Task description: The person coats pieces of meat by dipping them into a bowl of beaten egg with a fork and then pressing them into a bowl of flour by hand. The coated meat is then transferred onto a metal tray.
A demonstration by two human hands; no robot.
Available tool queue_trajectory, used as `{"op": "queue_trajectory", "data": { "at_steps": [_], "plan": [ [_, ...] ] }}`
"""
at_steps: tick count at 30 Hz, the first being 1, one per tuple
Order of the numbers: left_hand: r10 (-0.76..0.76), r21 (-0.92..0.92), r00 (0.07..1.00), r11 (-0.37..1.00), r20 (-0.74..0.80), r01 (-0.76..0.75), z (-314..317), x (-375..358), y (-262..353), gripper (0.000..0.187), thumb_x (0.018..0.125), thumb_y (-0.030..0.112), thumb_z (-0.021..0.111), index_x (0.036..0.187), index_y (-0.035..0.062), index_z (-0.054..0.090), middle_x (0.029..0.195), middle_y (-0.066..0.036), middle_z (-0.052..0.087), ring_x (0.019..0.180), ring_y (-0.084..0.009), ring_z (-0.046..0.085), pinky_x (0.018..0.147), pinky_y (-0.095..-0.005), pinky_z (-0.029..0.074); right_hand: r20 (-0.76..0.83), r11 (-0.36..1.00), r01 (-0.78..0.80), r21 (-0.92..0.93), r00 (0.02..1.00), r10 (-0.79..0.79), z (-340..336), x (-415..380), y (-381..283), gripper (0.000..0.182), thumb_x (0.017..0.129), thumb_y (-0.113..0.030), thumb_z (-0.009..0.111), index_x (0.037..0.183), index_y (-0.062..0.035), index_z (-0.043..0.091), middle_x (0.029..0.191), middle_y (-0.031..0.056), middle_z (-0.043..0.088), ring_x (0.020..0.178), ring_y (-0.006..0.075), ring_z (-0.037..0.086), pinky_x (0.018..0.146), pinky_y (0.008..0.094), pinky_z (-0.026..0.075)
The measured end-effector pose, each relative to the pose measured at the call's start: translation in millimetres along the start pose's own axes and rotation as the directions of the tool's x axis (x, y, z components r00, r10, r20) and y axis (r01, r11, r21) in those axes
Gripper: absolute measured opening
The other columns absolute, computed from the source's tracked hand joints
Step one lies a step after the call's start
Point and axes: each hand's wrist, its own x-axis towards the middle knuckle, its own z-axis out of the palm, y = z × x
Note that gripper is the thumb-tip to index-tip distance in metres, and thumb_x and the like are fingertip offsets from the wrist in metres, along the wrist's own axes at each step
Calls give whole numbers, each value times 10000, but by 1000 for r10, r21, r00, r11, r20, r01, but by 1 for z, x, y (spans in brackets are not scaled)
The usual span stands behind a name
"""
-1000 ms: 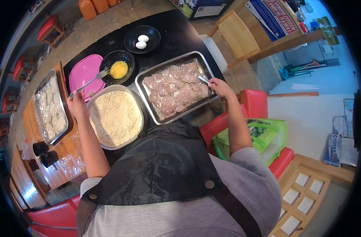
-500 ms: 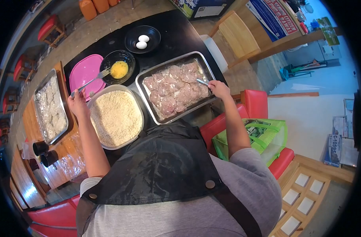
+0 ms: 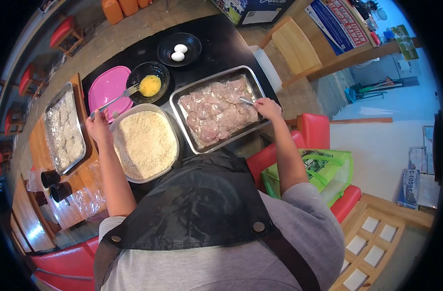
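My left hand (image 3: 100,127) is closed on the handle of a fork (image 3: 113,100), whose tines reach the rim of a black bowl (image 3: 134,77) of beaten egg (image 3: 150,86). Below it stands a square tub (image 3: 177,160) of pale breadcrumbs (image 3: 146,143). On the right, my right hand (image 3: 268,108) grips a slim metal utensil (image 3: 246,101); its working end is at the raw meat pieces (image 3: 214,109) and hard to make out. The meat lies in a metal tray (image 3: 192,145). Two white eggs (image 3: 179,52) sit in another black bowl (image 3: 194,43) behind.
A pink lid (image 3: 107,87) lies left of the egg bowl. On the wooden table at left are a tray of coated pieces (image 3: 65,128) under plastic wrap and black mugs (image 3: 60,191). A green bag (image 3: 328,169) rests on the red seat at right.
The view has shifted slightly, so the table's things appear a little farther right and lower. Both hands keep their holds, the fork still over the egg bowl's edge and the utensil at the meat.
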Motion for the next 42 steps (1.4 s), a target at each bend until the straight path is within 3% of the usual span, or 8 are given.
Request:
{"op": "queue_trajectory", "data": {
  "at_steps": [2, 7, 11, 22, 33, 39, 41, 42],
  "plan": [
    [-5, 5, 1000, 1000, 1, 5, 2, -2, 3, 167, 865, 107, 558, 910, 25, 419, 876, -113, 586, 789, -189, 630, 624, -208, 504, 11, 994, -63, -84, 998, 65, -7, -4, -12, 244, 756, -335, 588, 911, -167, 676, 775, 75, 652, 770, 210, 629, 697, 343, 472],
    [6, -8, 1000, 1000, -9, -6, -1, -3, 3, 157, 869, 107, 551, 905, 27, 422, 875, -107, 589, 790, -188, 630, 629, -208, 502, -128, 995, 58, -79, 989, -68, -38, -19, -42, 198, 749, -333, 583, 868, -218, 691, 790, 75, 655, 792, 254, 624, 696, 368, 475],
    [-5, -19, 1000, 1000, -6, 5, -7, -2, 0, 150, 869, 103, 551, 906, 30, 425, 883, -105, 592, 793, -186, 629, 631, -212, 497, -159, 964, 91, -251, 978, -133, -70, -41, -82, 185, 732, -312, 586, 851, -223, 696, 806, 91, 654, 798, 269, 620, 706, 374, 475],
    [15, -39, 999, 999, -46, -16, -15, -7, 1, 145, 868, 104, 552, 916, 24, 441, 883, -102, 598, 785, -178, 627, 621, -218, 491, -252, 952, 207, -224, 932, -262, -105, -61, -128, 179, 724, -273, 577, 835, -202, 698, 787, 106, 651, 777, 285, 617, 688, 383, 477],
    [12, -135, 990, 990, -140, -31, -19, -26, 23, 174, 860, 85, 559, 932, 24, 414, 899, -116, 587, 781, -180, 631, 597, -197, 514, -172, 874, 463, -146, 858, -483, -54, -23, -242, 159, 746, -283, 579, 830, -218, 697, 776, 80, 654, 768, 264, 623, 702, 371, 482],
    [28, -140, 985, 989, -172, -52, -12, -37, 39, 139, 869, 94, 545, 915, 25, 433, 922, -128, 600, 789, -182, 630, 608, -200, 512, -116, 827, 499, -258, 834, -540, -12, 4, -298, 188, 732, -296, 565, 828, -203, 698, 808, 68, 661, 781, 253, 633, 670, 370, 498],
    [28, -123, 990, 991, -138, -45, -8, -37, 36, 157, 865, 100, 554, 925, 29, 427, 931, -139, 601, 794, -179, 628, 611, -203, 513, 24, 779, 518, -354, 837, -546, 6, 14, -321, 208, 756, -307, 550, 875, -204, 686, 853, 85, 657, 819, 257, 629, 710, 376, 493],
    [6, -139, 991, 990, -136, -25, -1, -41, 41, 151, 871, 92, 545, 921, 32, 416, 871, -95, 570, 782, -160, 619, 607, -180, 496, 20, 784, 510, -352, 842, -539, 26, 28, -326, 215, 753, -304, 553, 879, -190, 685, 863, 88, 658, 826, 259, 630, 714, 379, 493]
  ]
}}
